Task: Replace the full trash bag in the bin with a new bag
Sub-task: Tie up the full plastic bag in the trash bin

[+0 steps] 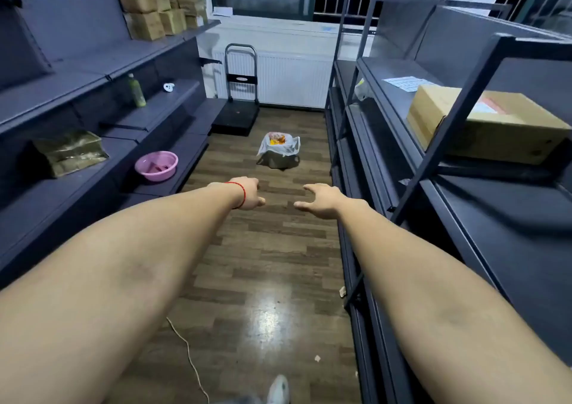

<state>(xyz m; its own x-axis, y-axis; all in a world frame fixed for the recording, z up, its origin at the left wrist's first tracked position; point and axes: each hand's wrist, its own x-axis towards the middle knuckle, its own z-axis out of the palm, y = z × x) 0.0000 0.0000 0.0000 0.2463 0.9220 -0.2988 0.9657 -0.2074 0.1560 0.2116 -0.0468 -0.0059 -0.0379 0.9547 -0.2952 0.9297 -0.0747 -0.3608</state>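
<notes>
Step in hand, by my reading: approach, nothing lifted yet.

Left hand (247, 193) stretched forward, fingers curled loosely down, holding nothing. Right hand (322, 200) beside it, fingers spread wide, empty too.

Bin (278, 159) on floor (272, 248) well ahead of both hands, between shelving rows. White bag (288, 148) in it, heaped with orange-red rubbish, handles flopped over rim.

Next move likely: close gap, bend down, gather bag handles with both hands, lift straight up out of bin.

New bag: none seen.

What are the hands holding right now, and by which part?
Nothing. The left hand and right hand are both open and empty, stretched out above the floor, well short of the bin with its full bag.
</notes>
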